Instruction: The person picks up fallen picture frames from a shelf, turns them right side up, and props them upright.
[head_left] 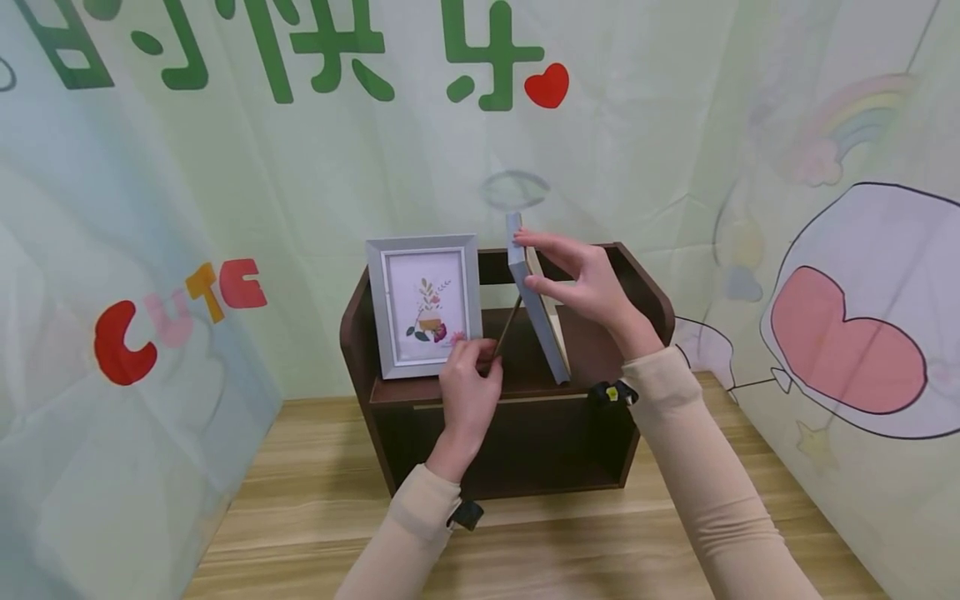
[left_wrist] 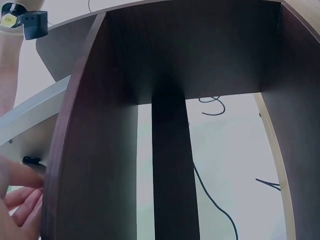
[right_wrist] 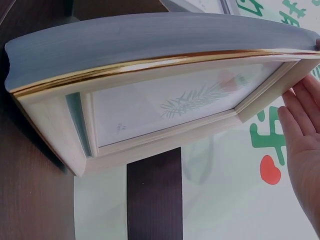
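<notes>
A blue-grey picture frame (head_left: pixel 538 312) stands turned almost edge-on on the top shelf, its picture side facing right. My right hand (head_left: pixel 592 287) holds it near its top, thumb and fingers on its border. The right wrist view shows its cream inner border and a leaf print (right_wrist: pixel 200 100) behind the pane. Behind the frame, my left hand (head_left: pixel 468 396) pinches the low end of its thin brown stand leg (head_left: pixel 508 327). In the left wrist view, the shelf's edge partly hides the left fingers (left_wrist: pixel 22 205). Left of them, a second grey-white picture frame (head_left: pixel 468 308) with a flower print stands upright.
The dark brown two-tier shelf (head_left: pixel 495 492) has raised side panels and a back rail; it stands on a wood-grain table (head_left: pixel 300 508). A printed cloth backdrop (head_left: pixel 637 150) encloses the back and both sides. Dark cords (left_wrist: pixel 212 197) show beyond the shelf.
</notes>
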